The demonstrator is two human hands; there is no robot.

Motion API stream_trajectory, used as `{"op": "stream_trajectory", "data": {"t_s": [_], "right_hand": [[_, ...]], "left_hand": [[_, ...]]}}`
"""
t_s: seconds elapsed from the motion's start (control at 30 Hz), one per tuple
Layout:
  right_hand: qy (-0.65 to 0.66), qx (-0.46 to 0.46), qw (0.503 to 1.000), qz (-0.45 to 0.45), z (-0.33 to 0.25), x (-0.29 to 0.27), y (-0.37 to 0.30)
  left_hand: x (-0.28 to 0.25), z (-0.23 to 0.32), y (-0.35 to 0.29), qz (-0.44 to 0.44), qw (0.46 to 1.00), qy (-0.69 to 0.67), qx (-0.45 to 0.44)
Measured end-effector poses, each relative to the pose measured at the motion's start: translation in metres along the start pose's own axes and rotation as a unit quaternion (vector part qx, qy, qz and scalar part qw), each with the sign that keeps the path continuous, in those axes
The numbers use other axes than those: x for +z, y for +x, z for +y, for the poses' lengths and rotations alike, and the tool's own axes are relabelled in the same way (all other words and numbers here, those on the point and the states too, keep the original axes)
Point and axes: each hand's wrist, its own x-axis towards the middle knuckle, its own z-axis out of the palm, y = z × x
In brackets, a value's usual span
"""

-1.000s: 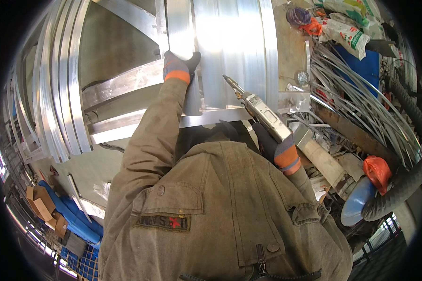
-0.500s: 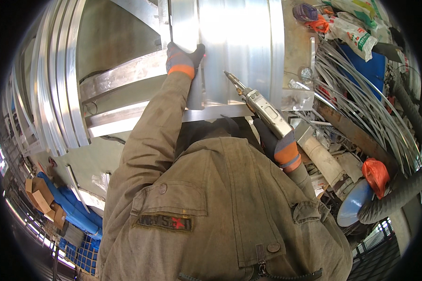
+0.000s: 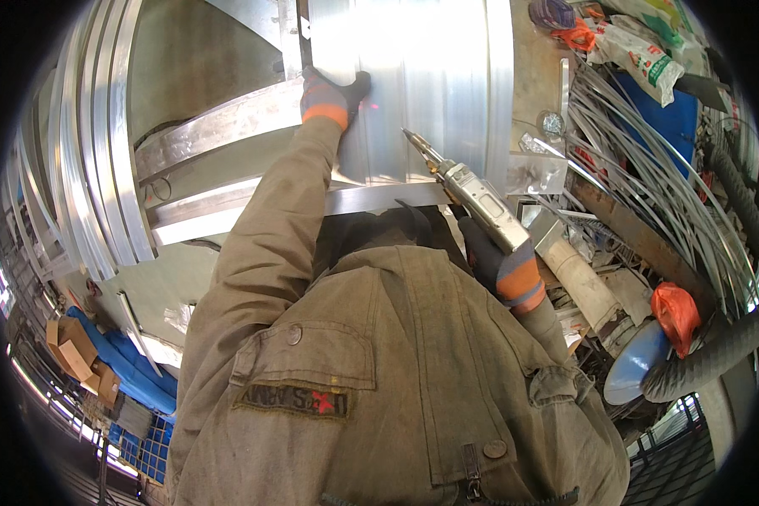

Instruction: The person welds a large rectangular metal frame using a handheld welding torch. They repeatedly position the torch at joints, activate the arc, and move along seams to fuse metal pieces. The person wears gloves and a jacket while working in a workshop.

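My left hand (image 3: 329,94), in a dark glove with an orange cuff, reaches forward onto the long shiny metal profiles (image 3: 447,110). Its fingers bend over the left edge of the outermost profile and its thumb lies across the top. Held in my right hand (image 3: 491,253), also gloved, is a silver handheld laser welding gun (image 3: 481,205). The gun's narrow tip points forward and left, over the profiles. A small red light spot shows on the metal just right of my left thumb. Glare washes out the far part of the profiles.
Metal crossbars (image 3: 219,126) support the work at the left, beside more long profiles (image 3: 101,143). A flat metal bar (image 3: 379,199) crosses just in front of me. At the right lie a bundle of thin strips (image 3: 649,143), a red bag (image 3: 675,319) and a grey flexible duct (image 3: 708,358).
My left hand has shifted slightly forward along the profile edge. The gap beside the outermost profile looks narrower. The red spot now shows farther right of my thumb; the gun has barely moved.
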Motion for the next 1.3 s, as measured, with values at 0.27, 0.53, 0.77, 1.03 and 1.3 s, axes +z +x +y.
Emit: {"op": "stream_trajectory", "data": {"t_s": [0.27,0.53,0.77,1.03,1.3], "right_hand": [[-0.057,-0.065,0.991,-0.106,-0.065,-0.08,0.039],[-0.173,-0.126,0.94,-0.267,-0.141,-0.092,0.118],[-0.215,-0.084,0.899,-0.373,-0.106,-0.044,0.179],[-0.199,-0.05,0.897,-0.39,-0.111,-0.033,0.191],[-0.326,-0.287,0.815,-0.383,-0.008,-0.018,0.215]], "left_hand": [[0.0,-0.007,0.036,-0.114,0.992,0.049,-0.028],[0.002,-0.003,0.04,-0.131,0.99,0.053,-0.009],[0.007,-0.007,0.033,-0.109,0.994,0.013,-0.006],[-0.012,0.005,0.019,-0.142,0.989,0.039,-0.033],[-0.019,0.011,0.014,-0.137,0.989,0.053,-0.023]]}}
